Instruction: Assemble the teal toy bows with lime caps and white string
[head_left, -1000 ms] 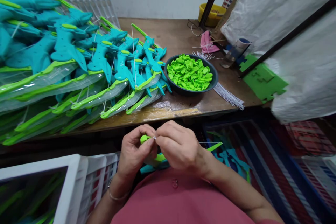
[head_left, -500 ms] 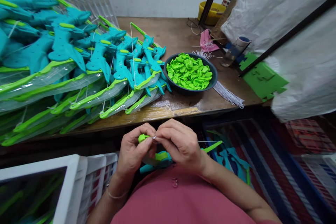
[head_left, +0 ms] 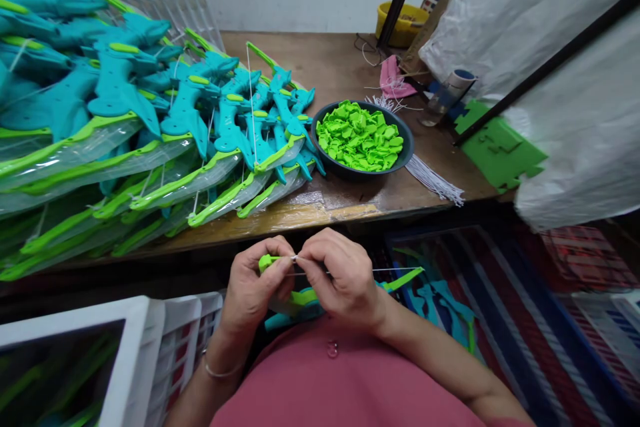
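Observation:
Close to my chest, my left hand [head_left: 253, 283] is closed on a small bright green plastic piece [head_left: 266, 261]. My right hand [head_left: 340, 277] pinches a thin white string [head_left: 393, 270] right at that piece, fingertips of both hands touching. The string runs off to the right. Under my hands lies a teal and green toy bow [head_left: 405, 278], partly hidden by them.
A large pile of teal and green toy bows [head_left: 150, 133] covers the left of the wooden table [head_left: 340, 67]. A dark bowl [head_left: 406, 147] of green pieces stands mid-table beside a bundle of white strings [head_left: 435, 181]. White crates [head_left: 140, 347] sit at lower left, plastic sacks [head_left: 550, 47] at right.
My hands have stayed together at the same spot. The green piece has shifted slightly left in my left fingers and the string is drawn a little further out.

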Motion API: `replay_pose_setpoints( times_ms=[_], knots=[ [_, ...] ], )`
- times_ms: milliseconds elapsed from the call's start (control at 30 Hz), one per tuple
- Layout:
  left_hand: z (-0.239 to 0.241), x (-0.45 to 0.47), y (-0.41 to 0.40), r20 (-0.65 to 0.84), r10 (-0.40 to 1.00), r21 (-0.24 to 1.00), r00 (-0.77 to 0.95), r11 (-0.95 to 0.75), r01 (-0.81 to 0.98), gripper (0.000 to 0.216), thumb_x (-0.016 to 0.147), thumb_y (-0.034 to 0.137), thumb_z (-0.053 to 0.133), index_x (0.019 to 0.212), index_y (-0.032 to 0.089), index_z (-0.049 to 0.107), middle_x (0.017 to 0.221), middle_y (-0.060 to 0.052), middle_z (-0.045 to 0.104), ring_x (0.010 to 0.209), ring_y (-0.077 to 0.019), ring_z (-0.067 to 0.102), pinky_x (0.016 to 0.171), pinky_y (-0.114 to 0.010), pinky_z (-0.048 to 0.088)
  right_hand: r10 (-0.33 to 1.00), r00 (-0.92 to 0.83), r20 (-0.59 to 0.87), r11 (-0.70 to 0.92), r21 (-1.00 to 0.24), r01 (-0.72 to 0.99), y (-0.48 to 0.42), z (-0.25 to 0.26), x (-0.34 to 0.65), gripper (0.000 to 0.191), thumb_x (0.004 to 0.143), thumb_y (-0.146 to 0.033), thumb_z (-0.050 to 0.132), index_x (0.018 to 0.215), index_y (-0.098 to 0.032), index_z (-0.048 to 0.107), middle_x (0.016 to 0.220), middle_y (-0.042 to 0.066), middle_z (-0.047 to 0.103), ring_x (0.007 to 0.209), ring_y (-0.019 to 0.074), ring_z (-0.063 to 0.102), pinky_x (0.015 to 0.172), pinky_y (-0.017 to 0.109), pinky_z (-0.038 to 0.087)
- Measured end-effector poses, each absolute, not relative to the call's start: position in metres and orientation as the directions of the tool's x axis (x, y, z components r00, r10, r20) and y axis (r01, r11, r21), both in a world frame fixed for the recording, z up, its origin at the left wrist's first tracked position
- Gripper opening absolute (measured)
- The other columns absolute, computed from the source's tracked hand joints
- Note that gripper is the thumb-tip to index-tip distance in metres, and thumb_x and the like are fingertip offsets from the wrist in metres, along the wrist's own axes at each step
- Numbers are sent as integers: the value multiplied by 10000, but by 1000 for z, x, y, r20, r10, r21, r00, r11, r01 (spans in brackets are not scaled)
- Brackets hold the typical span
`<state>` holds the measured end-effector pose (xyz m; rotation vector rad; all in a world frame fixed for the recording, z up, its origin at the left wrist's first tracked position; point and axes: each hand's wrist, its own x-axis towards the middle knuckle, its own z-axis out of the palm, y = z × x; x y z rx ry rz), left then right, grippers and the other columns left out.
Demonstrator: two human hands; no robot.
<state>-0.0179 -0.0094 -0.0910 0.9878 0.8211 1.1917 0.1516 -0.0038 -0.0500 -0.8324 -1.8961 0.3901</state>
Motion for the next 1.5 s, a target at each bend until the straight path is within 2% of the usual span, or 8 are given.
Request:
replay_pose_setpoints(
  times_ms=[100, 800, 900, 1000, 1133, 1233, 1367, 1500],
  knots=[
    [-89, -17, -9, -9, 984, 932, 177, 73, -356, 178, 911, 301, 739, 809, 162, 695, 667, 31, 532, 411, -59, 473, 386, -169, 357, 669, -266, 694, 726, -534, 434, -3, -52, 151, 142, 989, -113, 562, 880, -203, 575, 782, 45, 657, 723, 158, 609, 648, 291, 521],
    [-88, -17, -5, 81, 969, 904, 231, 26, -426, 110, 925, 255, 714, 833, 199, 738, 802, 9, 567, 439, -55, 482, 399, -190, 340, 747, -195, 636, 659, -668, 344, -12, -51, 151, 108, 984, -113, 557, 929, -203, 581, 838, 39, 651, 784, 162, 616, 710, 306, 539],
    [-85, -17, -5, 99, 978, 936, 185, -28, -351, 162, 899, 294, 754, 779, 185, 738, 763, -9, 584, 560, -100, 524, 512, -216, 422, 742, -257, 620, 670, -672, 315, -11, -51, 152, 22, 999, -187, 614, 1016, -197, 623, 904, 51, 686, 827, 168, 649, 731, 302, 565],
    [-83, -17, -4, 120, 978, 953, 173, -64, -297, 170, 888, 316, 770, 779, 186, 756, 752, -27, 604, 681, -141, 557, 630, -243, 461, 748, -271, 605, 663, -682, 308, -10, -51, 151, 78, 1006, -207, 634, 1077, -193, 664, 931, 54, 699, 843, 165, 665, 734, 293, 579],
    [-83, -17, -6, 116, 970, 937, 215, -35, -348, 160, 914, 314, 739, 813, 191, 757, 764, -18, 594, 564, -104, 516, 524, -228, 408, 728, -292, 620, 685, -666, 295, -9, -50, 153, 94, 1010, -177, 626, 1077, -191, 690, 909, 53, 699, 828, 159, 669, 726, 285, 580],
    [-85, -18, -9, 102, 969, 929, 226, -12, -370, 143, 944, 270, 702, 836, 183, 737, 784, -7, 587, 483, -73, 505, 461, -217, 383, 735, -306, 605, 678, -667, 311, -9, -45, 158, 78, 1010, -155, 613, 1004, -185, 684, 881, 46, 689, 801, 148, 654, 704, 275, 555],
    [-86, -18, -11, 111, 978, 929, 177, -39, -367, 141, 954, 238, 689, 833, 173, 717, 764, 10, 566, 439, -62, 516, 424, -206, 384, 774, -333, 539, 634, -671, 385, -12, -38, 170, 132, 985, -129, 610, 866, -180, 636, 767, 6, 645, 700, 124, 598, 647, 265, 478],
    [-85, -17, -10, 119, 976, 930, 184, -44, -365, 164, 939, 256, 711, 804, 163, 706, 750, 8, 569, 427, -61, 509, 406, -202, 383, 808, -341, 480, 589, -680, 438, -22, -35, 182, 167, 976, -109, 587, 828, -182, 608, 733, -11, 614, 652, 111, 557, 604, 260, 424]
  ],
)
